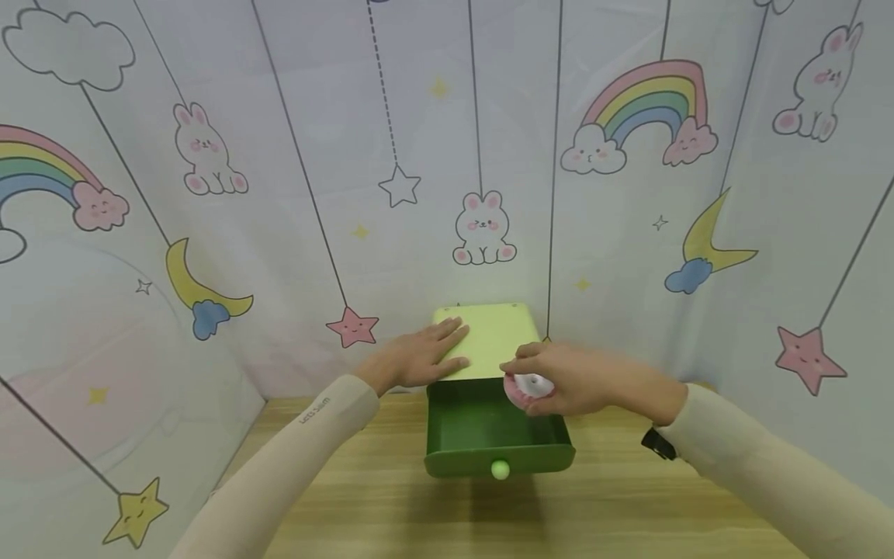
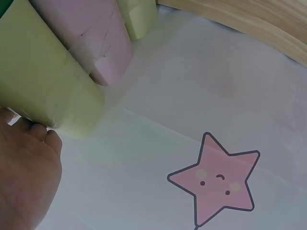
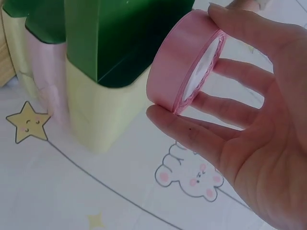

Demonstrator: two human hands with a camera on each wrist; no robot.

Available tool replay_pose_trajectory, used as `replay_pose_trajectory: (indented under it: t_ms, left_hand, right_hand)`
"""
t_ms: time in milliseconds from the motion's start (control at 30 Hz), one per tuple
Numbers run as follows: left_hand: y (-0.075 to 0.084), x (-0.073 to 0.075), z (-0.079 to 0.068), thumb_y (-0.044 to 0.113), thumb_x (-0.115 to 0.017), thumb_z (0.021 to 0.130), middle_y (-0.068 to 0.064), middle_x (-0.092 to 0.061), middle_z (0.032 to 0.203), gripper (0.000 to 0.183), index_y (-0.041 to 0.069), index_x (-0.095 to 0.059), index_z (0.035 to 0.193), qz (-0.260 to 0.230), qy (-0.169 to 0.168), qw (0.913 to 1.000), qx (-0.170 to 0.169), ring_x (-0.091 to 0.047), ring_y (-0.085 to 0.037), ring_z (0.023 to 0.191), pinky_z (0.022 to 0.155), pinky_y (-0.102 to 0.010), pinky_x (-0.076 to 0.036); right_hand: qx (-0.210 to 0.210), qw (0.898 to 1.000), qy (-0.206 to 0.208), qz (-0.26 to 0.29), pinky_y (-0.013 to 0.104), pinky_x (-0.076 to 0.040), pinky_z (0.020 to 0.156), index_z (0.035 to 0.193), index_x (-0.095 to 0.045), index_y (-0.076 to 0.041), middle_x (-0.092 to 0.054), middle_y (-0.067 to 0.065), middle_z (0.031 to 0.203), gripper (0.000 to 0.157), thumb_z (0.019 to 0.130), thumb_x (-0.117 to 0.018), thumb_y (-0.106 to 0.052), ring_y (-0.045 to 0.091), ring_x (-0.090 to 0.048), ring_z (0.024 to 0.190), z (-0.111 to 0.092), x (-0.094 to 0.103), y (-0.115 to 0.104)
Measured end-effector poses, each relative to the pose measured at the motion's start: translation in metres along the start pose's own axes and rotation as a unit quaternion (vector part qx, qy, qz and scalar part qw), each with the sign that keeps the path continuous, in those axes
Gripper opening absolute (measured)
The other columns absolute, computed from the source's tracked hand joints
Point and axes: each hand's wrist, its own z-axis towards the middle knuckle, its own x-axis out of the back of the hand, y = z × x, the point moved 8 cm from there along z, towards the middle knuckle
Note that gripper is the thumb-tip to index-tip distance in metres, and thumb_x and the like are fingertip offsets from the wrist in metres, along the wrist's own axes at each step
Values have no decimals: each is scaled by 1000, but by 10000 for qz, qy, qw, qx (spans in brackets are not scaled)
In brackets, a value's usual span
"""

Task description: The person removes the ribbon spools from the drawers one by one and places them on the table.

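A small drawer cabinet point(image 1: 492, 338) with a pale yellow top stands against the back wall. Its top green drawer point(image 1: 461, 462) is pulled out toward me, a round light green knob point(image 1: 500, 470) on its front; the visible drawer floor is bare. On the left part of the cabinet's top rests my left hand point(image 1: 422, 357), fingers spread and mostly straight. Over the drawer's right rear corner, my right hand point(image 1: 583, 379) holds a roll of pink ribbon point(image 3: 168, 62) between thumb and fingers. The roll has a white core and is tilted.
Below the yellow top tier, the cabinet has a pink tier point(image 2: 103, 45) and another yellow tier point(image 2: 140, 19). Everything stands on a wood-grain tabletop point(image 1: 349, 497). A white cloth backdrop point(image 1: 293, 233) with printed rabbits, stars and rainbows surrounds the back and sides.
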Motion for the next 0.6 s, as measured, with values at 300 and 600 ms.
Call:
replay_pose_trajectory:
  t_ms: [300, 600]
  left_hand:
    - [1, 0, -1, 79, -17, 102, 4, -2, 180, 84, 31, -5, 171, -59, -3, 10000, -17, -10, -21, 167, 133, -49, -27]
    - [2, 1, -1, 77, -18, 104, 2, -3, 180, 84, 29, -5, 171, -122, 27, 9999, -73, -10, -22, 167, 133, -49, -26]
  right_hand:
    - [-290, 9995, 118, -7, 51, -60, 100, 141, -66, -5, -70, 16, 132, 56, 91, -82, -24, 35, -70, 117, -12, 8, 25]
    - [-536, 9982, 274, 33, 54, -58, 104, 140, -66, -3, -68, 19, 138, 54, 92, -81, -22, 39, -68, 123, -25, 12, 43]
